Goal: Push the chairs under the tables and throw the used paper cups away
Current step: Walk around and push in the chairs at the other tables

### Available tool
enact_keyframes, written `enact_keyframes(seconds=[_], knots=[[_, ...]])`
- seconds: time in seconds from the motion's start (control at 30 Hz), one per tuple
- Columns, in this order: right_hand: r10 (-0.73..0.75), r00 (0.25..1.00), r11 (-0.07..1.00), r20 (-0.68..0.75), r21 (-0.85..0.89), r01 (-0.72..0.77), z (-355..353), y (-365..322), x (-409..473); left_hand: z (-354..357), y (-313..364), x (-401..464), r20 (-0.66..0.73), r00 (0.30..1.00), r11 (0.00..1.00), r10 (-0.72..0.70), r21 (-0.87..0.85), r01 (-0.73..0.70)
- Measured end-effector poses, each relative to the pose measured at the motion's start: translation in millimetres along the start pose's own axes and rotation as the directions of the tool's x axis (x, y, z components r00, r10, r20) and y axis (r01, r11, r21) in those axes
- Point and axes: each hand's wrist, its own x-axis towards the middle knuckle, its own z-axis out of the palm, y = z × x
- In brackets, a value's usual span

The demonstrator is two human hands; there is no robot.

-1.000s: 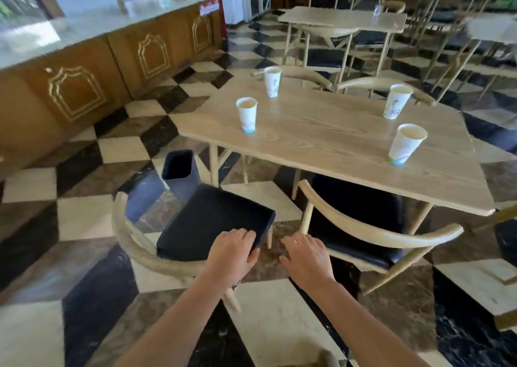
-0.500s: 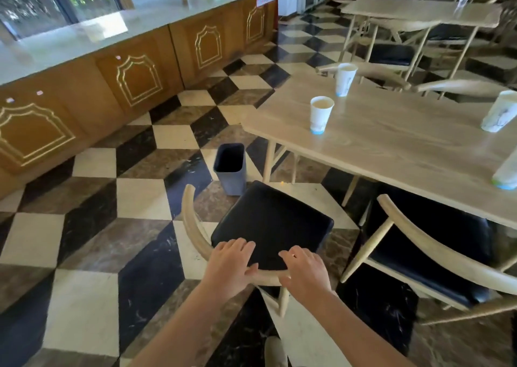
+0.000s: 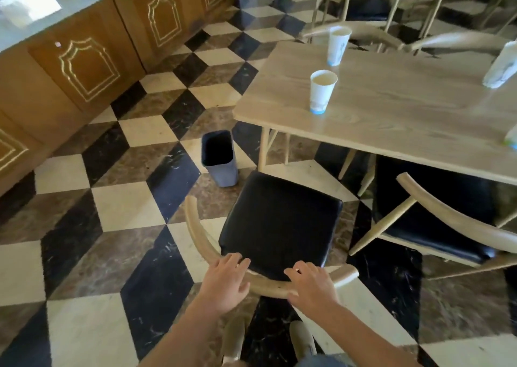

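Observation:
A wooden chair with a black seat [image 3: 279, 221] stands pulled out from the light wooden table [image 3: 405, 115]. My left hand [image 3: 225, 281] and my right hand [image 3: 313, 285] rest on its curved backrest, fingers over the rail. A second black-seated chair [image 3: 447, 221] sits partly under the table on the right. White paper cups stand on the table: one near the front left [image 3: 321, 91], one behind it [image 3: 338, 46], one at the right edge [image 3: 502, 67]. A further cup [image 3: 512, 138] is cut off by the frame.
A dark grey waste bin [image 3: 219, 158] stands on the checkered floor by the table's left leg. A long wooden counter [image 3: 84, 67] runs along the left. More chairs and tables [image 3: 363, 11] stand behind. My shoes [image 3: 302, 341] show at the bottom.
The view has moved closer and to the left. Both hands have come from above the seat edge onto the chair's backrest, and the chair sits squarer to the table.

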Motion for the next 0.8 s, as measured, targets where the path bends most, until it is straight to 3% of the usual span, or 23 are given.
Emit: enact_keyframes(seconds=[0.2, 0.33, 0.43, 0.6, 0.8], knots=[[0.163, 0.986, 0.986, 0.024, 0.041, -0.164, 26.6, -29.1, 7.3, 9.4, -54.1, 10.9, 0.058, 0.974, 0.976, 0.219, -0.005, -0.219], [0.288, 0.955, 0.954, -0.067, 0.107, -0.280, 38.3, -45.4, 8.5, 19.5, -80.0, 16.4, 0.058, 0.932, 0.933, 0.358, 0.008, -0.359], [0.357, 0.929, 0.929, -0.103, 0.143, -0.341, 36.4, -55.2, 10.7, 22.7, -99.4, 23.2, 0.072, 0.917, 0.919, 0.393, -0.015, -0.393], [0.340, 0.935, 0.940, -0.099, 0.051, -0.337, 37.9, -59.3, 12.8, 23.4, -126.7, 28.4, 0.095, 0.915, 0.919, 0.392, -0.004, -0.394], [0.372, 0.918, 0.928, -0.138, 0.074, -0.365, 39.3, -59.6, 11.4, 23.8, -135.1, 37.9, 0.065, 0.875, 0.877, 0.481, -0.020, -0.480]])
